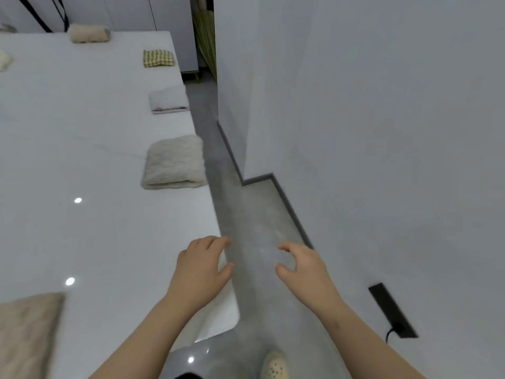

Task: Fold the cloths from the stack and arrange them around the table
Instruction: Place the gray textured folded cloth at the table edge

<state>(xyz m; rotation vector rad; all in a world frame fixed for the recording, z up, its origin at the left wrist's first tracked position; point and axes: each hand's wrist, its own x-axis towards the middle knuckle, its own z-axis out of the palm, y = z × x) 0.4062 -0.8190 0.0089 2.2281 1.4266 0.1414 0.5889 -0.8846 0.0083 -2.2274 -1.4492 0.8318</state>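
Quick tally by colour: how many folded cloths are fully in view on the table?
Cream cloth: 1
White cloth: 1
Green checked cloth: 1
Tan cloth: 1
Total: 4

The bare left forearm (142, 332) and the bare right forearm (363, 332) are stretched forward from the lower edge of the view, drawn slightly closer together toward the wrists. The bare left hand (200, 265) is held palm down, its fingers loosely curled and its thumb spread toward the right; nothing is gripped by it. The bare right hand (303, 266) is held level with it, apart from it, fingers loosely curled, thumb turned inward, nothing held.
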